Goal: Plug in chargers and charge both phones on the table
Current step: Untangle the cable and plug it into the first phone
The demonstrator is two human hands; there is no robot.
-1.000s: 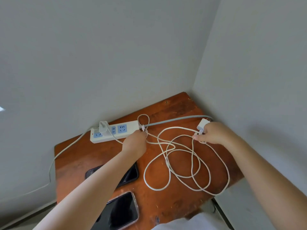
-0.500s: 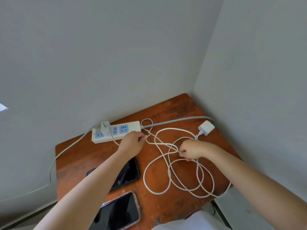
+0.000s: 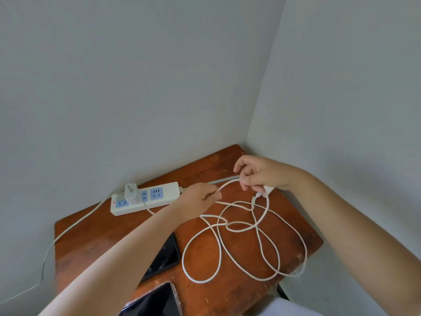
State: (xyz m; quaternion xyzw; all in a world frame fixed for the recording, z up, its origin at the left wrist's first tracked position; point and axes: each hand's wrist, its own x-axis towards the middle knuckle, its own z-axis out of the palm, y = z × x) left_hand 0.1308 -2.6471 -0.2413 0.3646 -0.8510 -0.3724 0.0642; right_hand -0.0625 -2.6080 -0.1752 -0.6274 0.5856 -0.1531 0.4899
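Note:
A white power strip (image 3: 159, 199) lies along the back of the wooden table (image 3: 91, 238), with one white charger (image 3: 131, 193) standing in it. My left hand (image 3: 200, 198) pinches a tangled white cable (image 3: 241, 245) just right of the strip. My right hand (image 3: 259, 173) holds a raised loop of the same cable, above a second white charger (image 3: 268, 190) that is mostly hidden under it. Two dark phones lie face up near the front: one (image 3: 166, 256) partly under my left forearm, the other (image 3: 155, 302) at the table's front edge.
Grey walls close in behind and to the right of the table corner. The strip's thin white cord (image 3: 57, 238) drops off the left edge; a grey cord (image 3: 224, 179) runs right from the strip. Cable loops cover the right half of the table.
My right hand has gone from the table's middle up and back to the far right corner, lifting a loop of cable. My left hand stayed by the strip's end.

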